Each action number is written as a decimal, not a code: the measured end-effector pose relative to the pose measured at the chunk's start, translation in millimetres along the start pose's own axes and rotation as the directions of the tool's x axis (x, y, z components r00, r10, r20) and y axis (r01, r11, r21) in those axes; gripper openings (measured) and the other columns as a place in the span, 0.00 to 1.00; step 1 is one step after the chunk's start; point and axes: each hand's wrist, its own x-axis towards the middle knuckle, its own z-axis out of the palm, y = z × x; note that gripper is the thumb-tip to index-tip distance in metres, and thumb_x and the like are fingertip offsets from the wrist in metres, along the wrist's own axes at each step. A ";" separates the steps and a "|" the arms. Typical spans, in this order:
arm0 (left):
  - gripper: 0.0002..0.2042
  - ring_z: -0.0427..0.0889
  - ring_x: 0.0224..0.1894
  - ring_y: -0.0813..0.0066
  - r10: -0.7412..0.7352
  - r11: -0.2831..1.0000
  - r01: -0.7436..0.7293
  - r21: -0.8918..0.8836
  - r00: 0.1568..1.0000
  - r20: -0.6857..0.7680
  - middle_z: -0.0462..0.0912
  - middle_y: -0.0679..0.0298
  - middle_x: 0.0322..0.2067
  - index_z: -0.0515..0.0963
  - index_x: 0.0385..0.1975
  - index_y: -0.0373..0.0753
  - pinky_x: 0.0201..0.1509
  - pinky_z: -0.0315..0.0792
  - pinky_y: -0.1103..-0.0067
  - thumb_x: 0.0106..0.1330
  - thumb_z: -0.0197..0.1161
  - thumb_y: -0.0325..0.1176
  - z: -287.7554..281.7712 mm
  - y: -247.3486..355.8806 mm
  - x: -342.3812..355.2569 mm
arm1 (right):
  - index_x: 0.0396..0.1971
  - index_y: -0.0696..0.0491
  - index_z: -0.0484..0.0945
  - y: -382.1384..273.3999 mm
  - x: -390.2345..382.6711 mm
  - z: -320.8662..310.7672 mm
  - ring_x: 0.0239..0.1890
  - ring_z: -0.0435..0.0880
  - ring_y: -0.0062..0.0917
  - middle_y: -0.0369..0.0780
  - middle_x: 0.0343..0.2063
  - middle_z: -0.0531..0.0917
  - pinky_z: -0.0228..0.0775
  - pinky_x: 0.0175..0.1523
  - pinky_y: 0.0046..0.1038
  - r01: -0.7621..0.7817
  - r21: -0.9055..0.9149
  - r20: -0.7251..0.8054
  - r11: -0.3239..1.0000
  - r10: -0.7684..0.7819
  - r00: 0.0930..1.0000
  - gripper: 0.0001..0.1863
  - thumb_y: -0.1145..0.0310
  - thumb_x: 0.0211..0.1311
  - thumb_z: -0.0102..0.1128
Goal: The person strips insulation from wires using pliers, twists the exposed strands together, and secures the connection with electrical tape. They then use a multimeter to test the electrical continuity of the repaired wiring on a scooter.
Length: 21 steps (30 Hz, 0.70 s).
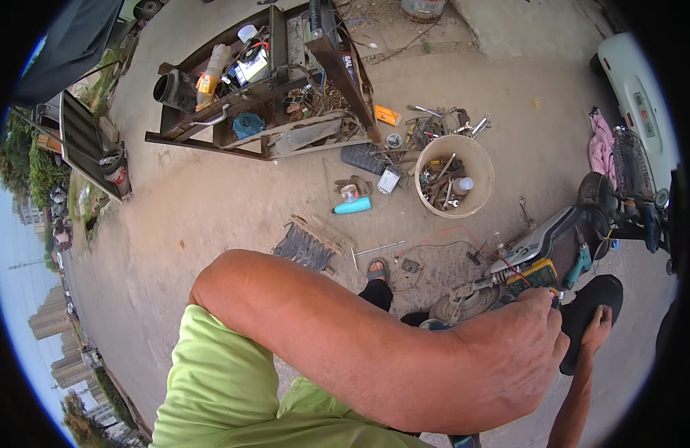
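My left arm reaches across to the right, and my left hand (528, 340) is closed beside the open middle of a scooter (535, 243). Its fingers are curled; what they hold is mostly hidden, though a small light-coloured bit shows just past the knuckles. A multimeter (536, 275) with a yellow rim sits on the scooter just beyond this hand. A teal-handled tool (581, 263) lies on the footboard. My right hand (598, 328) is at the right edge of the black scooter seat (580, 317), with bent fingers gripping it.
A cream bucket (475, 196) full of tools stands ahead, with wrenches (479, 125) nearby. A turquoise bottle (352, 205), a T-handle wrench (376, 248) and a low woven stool (304, 246) are on the ground. Farther off stands a rusty metal frame (251, 97) filled with parts. A white vehicle (636, 97) is at right.
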 end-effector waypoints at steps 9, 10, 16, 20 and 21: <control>0.16 0.77 0.36 0.67 0.031 0.999 -0.033 0.034 0.998 0.053 0.80 0.61 0.33 0.81 0.41 0.33 0.42 0.68 0.68 0.57 0.62 0.37 -9.7 -15.0 -4.5 | 0.36 0.59 0.80 -23.9 11.7 0.8 0.34 0.78 0.20 0.38 0.28 0.82 0.70 0.44 0.25 0.122 -0.201 -0.045 0.972 -0.134 0.990 0.15 0.61 0.68 0.57; 0.16 0.78 0.36 0.66 0.067 0.998 -0.068 0.012 0.996 0.065 0.80 0.61 0.33 0.81 0.41 0.33 0.42 0.69 0.68 0.57 0.63 0.37 -6.3 -18.8 -3.3 | 0.37 0.59 0.81 -13.8 9.6 -0.1 0.34 0.79 0.20 0.39 0.29 0.83 0.71 0.45 0.25 0.148 -0.223 -0.052 0.963 -0.164 0.985 0.15 0.60 0.68 0.57; 0.17 0.81 0.40 0.64 0.118 0.984 -0.105 -0.145 0.989 0.085 0.82 0.58 0.37 0.81 0.43 0.35 0.43 0.73 0.68 0.55 0.67 0.36 10.4 -37.5 -18.8 | 0.35 0.59 0.82 -15.3 1.2 -0.8 0.35 0.80 0.19 0.37 0.29 0.84 0.71 0.45 0.25 0.133 -0.244 -0.036 0.961 -0.146 0.989 0.16 0.59 0.68 0.57; 0.18 0.83 0.42 0.62 0.032 0.918 -0.005 -0.396 0.998 0.062 0.83 0.56 0.40 0.81 0.44 0.37 0.44 0.75 0.68 0.53 0.70 0.36 29.9 -59.1 -38.4 | 0.35 0.58 0.81 -30.3 -0.8 3.5 0.33 0.78 0.18 0.36 0.26 0.82 0.69 0.44 0.23 0.095 -0.204 -0.044 0.974 -0.106 0.993 0.15 0.59 0.67 0.57; 0.19 0.83 0.42 0.62 -0.034 0.864 0.069 -0.499 0.996 0.080 0.83 0.56 0.40 0.81 0.44 0.37 0.45 0.76 0.68 0.53 0.71 0.36 41.4 -63.4 -44.5 | 0.34 0.58 0.81 -29.9 1.0 3.4 0.33 0.77 0.18 0.36 0.26 0.81 0.69 0.44 0.23 0.099 -0.204 -0.048 0.974 -0.111 0.993 0.15 0.59 0.67 0.57</control>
